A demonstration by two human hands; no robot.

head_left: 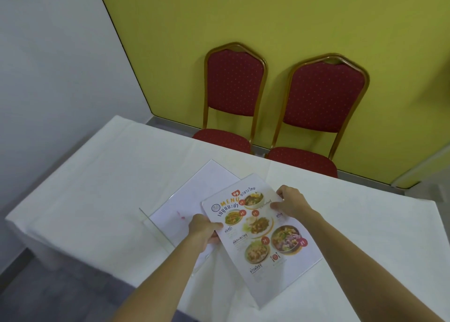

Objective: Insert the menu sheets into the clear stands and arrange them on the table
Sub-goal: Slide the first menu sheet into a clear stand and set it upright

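Menu sheet (pixel 261 239) held over the white table (pixel 97 188).
Pinched on its left edge by the left hand (pixel 203 231), on its top right edge by the right hand (pixel 291 201); lay partly over a clear stand (pixel 170 214) holding a face-down sheet (pixel 192 195).

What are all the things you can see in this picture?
Menu sheet: one, white with colourful food photos, held above the table's near side.
Clear stand: one, see-through, lying on the table left of the menu sheet, a white sheet showing faint pink print under or inside it.
Table: one, covered in white cloth.
Chairs: two, red with gold frames, against the yellow wall behind the table.
Hands: two; left hand grips the menu sheet's left edge, right hand its far right edge.
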